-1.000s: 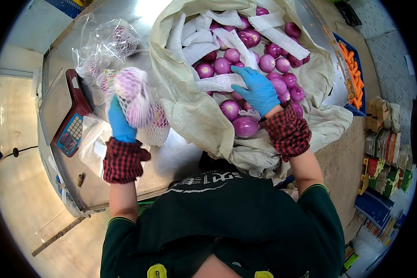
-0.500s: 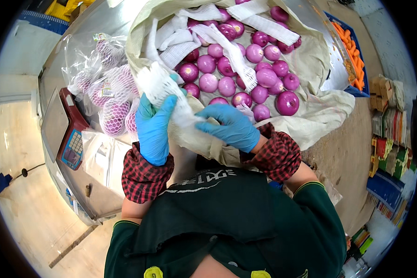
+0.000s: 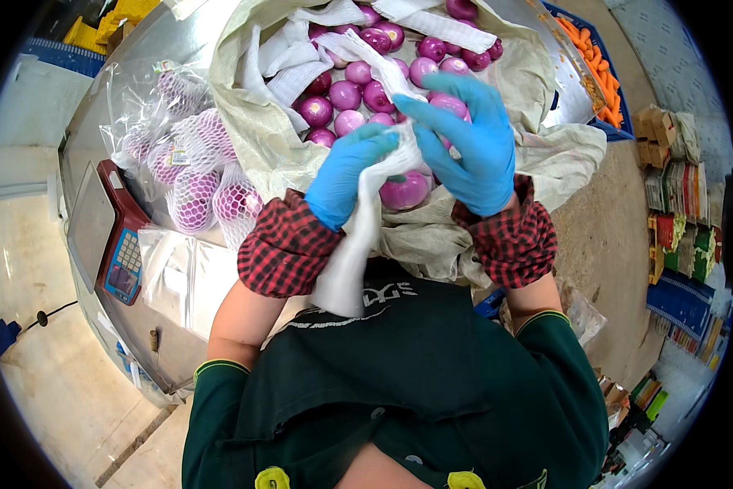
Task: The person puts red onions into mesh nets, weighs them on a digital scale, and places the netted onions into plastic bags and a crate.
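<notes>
A steel table (image 3: 183, 359) spreads beneath the pale woven sack (image 3: 248, 138), its curved edge running well out to the sack's left. The sack's mouth gapes upward, and its near edge droops in folds toward the dark green apron (image 3: 350, 367). Right of the sack, past a strip of steel, stands the blue carrot crate (image 3: 625, 124). To the sack's left, netted red onions (image 3: 194, 196) crowd its rim, with a dark red electronic scale (image 3: 120, 236) beyond; the freer space lies over the sack's mouth. Above the sack's near right part, the blue-gloved right hand (image 3: 481, 155) has its fingers spread, and over the near left rim the blue-gloved left hand (image 3: 342, 181) pinches a white net sleeve (image 3: 361, 232). The sleeve's long axis slants: its upper end points toward the right palm, its loose lower end hangs near-left, nearer the person than the sack. Whether the right thumb touches it, I cannot tell. One large red onion (image 3: 403, 193) sits just inside the sack's near rim.
</notes>
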Available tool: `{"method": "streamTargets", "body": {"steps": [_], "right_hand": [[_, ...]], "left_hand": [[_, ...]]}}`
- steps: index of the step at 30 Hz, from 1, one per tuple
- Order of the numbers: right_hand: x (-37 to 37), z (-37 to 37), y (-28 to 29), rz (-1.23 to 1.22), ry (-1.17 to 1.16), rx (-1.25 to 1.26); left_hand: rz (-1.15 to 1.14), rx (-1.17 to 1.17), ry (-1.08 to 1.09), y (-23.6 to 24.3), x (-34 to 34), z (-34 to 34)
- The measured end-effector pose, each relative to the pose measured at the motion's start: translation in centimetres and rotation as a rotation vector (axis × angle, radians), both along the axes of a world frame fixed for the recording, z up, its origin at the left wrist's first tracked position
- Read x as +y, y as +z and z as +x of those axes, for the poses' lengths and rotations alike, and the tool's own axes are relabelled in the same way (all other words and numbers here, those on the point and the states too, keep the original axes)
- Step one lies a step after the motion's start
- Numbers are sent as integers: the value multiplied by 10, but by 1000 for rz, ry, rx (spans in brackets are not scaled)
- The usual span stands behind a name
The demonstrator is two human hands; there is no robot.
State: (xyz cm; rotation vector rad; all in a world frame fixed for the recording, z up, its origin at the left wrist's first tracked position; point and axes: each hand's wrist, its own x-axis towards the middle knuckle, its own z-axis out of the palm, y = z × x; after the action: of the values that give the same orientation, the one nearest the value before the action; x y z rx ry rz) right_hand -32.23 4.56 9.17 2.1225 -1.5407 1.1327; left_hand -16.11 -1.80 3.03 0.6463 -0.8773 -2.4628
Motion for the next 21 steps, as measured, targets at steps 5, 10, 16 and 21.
{"method": "streamTargets", "body": {"steps": [5, 10, 16, 21], "right_hand": [[25, 16, -18, 262, 209, -1674], [53, -12, -74, 354, 80, -2276], [115, -9, -122, 956, -67, -468], [83, 7, -136, 1097, -305, -476]], "left_hand": [[257, 307, 161, -4, 11, -25], [352, 1, -94, -39, 57, -15], [-276, -651, -44, -88, 63, 39], [-347, -687, 64, -110, 71, 36]]}}
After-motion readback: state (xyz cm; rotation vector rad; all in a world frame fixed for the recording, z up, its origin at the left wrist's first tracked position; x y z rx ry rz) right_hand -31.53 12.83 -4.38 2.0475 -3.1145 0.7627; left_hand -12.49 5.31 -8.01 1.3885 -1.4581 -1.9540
